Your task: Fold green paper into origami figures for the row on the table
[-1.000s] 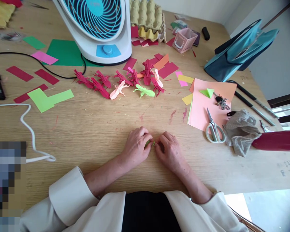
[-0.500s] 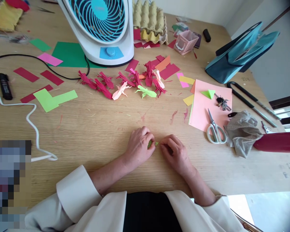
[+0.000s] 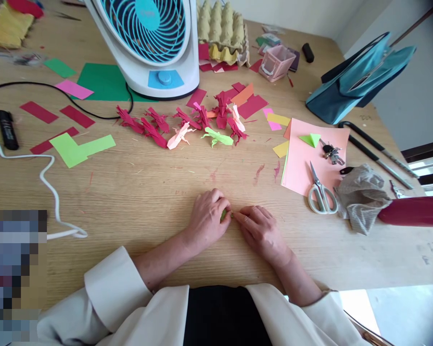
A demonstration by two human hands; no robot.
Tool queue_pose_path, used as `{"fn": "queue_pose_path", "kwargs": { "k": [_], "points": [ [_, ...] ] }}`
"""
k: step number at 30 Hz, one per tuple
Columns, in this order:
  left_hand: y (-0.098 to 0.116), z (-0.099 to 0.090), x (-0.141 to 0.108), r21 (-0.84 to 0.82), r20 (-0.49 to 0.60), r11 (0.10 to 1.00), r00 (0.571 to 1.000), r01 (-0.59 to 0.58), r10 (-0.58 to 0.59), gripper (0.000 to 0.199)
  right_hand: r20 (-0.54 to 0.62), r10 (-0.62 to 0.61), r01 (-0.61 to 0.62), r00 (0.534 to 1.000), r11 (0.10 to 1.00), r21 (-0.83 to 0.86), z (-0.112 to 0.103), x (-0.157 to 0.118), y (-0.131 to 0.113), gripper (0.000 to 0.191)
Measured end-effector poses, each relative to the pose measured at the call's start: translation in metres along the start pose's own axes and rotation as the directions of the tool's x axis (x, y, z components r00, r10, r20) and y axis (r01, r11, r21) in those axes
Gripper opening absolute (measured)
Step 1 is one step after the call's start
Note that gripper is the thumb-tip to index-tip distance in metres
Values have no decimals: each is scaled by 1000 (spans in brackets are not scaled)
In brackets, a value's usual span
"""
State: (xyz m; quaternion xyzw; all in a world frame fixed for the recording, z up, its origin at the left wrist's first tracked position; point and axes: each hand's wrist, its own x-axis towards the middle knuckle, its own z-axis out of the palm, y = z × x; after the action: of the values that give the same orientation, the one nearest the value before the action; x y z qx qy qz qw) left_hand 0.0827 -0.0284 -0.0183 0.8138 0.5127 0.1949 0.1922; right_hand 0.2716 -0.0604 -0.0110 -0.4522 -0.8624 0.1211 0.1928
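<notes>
My left hand (image 3: 210, 216) is closed around a small piece of folded green paper (image 3: 223, 215) near the front of the table. Most of that paper is hidden by the fingers. From the right, my right hand (image 3: 260, 229) reaches in, its fingers together and the fingertips at the paper's small protruding end. Beyond the hands sits a row of folded paper animals: several red ones (image 3: 154, 132), a light green one (image 3: 218, 137) and a pale peach one (image 3: 179, 135).
A white fan (image 3: 162, 48) stands behind the paper animals. To the right lie scissors (image 3: 322, 194), keys (image 3: 332, 154), pink paper (image 3: 299, 168) and a grey cloth (image 3: 362, 197). On the left are light green paper (image 3: 70, 149), a black marker (image 3: 7, 129) and a white cable (image 3: 52, 192).
My right hand's fingers have straightened somewhat, and its fingertips have shifted slightly left, closer to my left hand. Less of the paper's end shows. My left hand keeps its hold.
</notes>
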Motion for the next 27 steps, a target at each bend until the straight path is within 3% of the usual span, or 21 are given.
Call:
{"fn": "queue_pose_path", "kwargs": {
  "k": [6, 16, 22, 27],
  "points": [
    [1, -2, 0, -3, 9, 1000, 1000, 0, 0, 3, 54, -34, 38, 998, 996, -86, -1, -1, -1, 28],
    [3, -5, -1, -10, 34, 1000, 999, 7, -6, 11, 20, -38, 40, 999, 992, -120, 2, -2, 1, 22],
    [3, -3, -1, -5, 18, 1000, 1000, 21, -20, 14, 21, -97, 99, 995, 981, -165, 1, 0, -3, 31],
    [2, -3, -1, -5, 17, 1000, 1000, 19, -19, 16, 34, -78, 83, 996, 977, -194, 2, -1, -6, 35]
  ]
}}
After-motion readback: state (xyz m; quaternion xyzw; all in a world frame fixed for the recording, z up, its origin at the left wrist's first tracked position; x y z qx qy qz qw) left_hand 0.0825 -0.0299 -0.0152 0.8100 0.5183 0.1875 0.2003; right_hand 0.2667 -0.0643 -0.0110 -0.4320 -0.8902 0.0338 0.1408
